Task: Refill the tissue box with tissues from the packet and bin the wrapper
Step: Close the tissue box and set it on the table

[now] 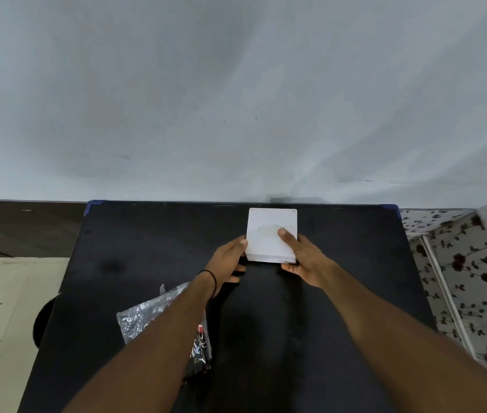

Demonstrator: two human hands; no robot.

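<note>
The crinkled wrapper [144, 317] under the left forearm carries dark print, too blurred to read, and the white tissue box [266, 222] shows no legible writing. The box sits at the far middle of the black surface [147, 248]. The right hand [304, 260] grips its near right corner, thumb on top beside the oval opening, while the left hand [228, 259] lays extended fingers against its left side.

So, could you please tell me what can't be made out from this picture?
Head view:
The tissue box: its contents, hidden by the closed top.
The packet: whether opened or full; the left forearm covers most of it.
The left hand: grip or mere touch on the box, unclear.
A dark round thing beside the table: mostly hidden by the table edge; perhaps a bin.
</note>
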